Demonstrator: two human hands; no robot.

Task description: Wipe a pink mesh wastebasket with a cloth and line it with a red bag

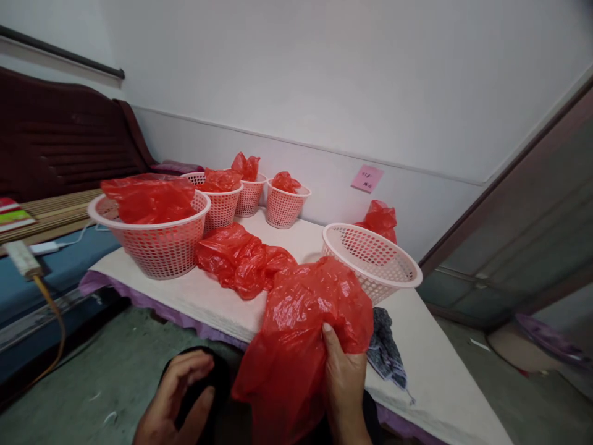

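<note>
A thin red plastic bag (pixel 301 321) hangs from my right hand (pixel 345 377), whose thumb presses on its face while the fingers are hidden behind it. To its left my left hand (pixel 178 395) is raised with the fingers curved and thumb apart, touching nothing. More crumpled red plastic bags (pixel 245 259) lie on the table behind the held one. Just beyond the right hand is a pale pink perforated basket (pixel 407 275) with nothing visible inside. A dark grey cloth (pixel 386 346) lies to the right of the held bag.
Several pink baskets, including a large one (pixel 157 250) at left, hold red bags along the white table (pixel 445 371). Another red bag (pixel 382 216) is behind the right basket. A pink note (pixel 367 179) is on the wall. A power strip (pixel 22 258) with a cable lies at left.
</note>
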